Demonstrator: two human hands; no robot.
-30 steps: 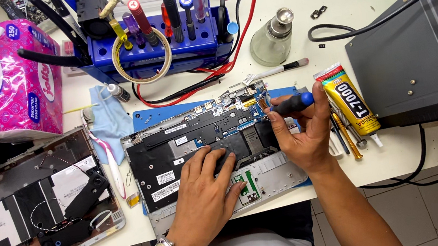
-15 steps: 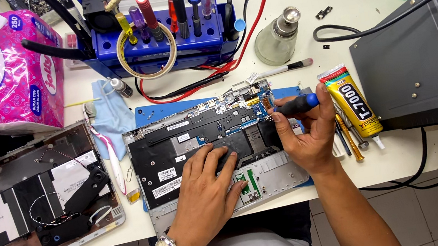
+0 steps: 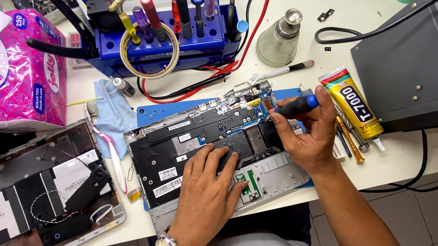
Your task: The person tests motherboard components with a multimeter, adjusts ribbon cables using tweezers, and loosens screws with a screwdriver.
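Screwdriver [image 3: 295, 106] tip hidden behind right hand [image 3: 308, 138]; left hand [image 3: 206, 196] covers laptop chassis [image 3: 176, 146] centre.

Bright, even overhead light; sharp focus, soft shadows, slight edge distortion.

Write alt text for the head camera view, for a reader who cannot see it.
A person's right hand holds a blue-handled screwdriver over an opened laptop base, while the left hand presses flat on it. A yellow glue tube, a blue tool rack and a pink tissue pack lie around on the white bench.
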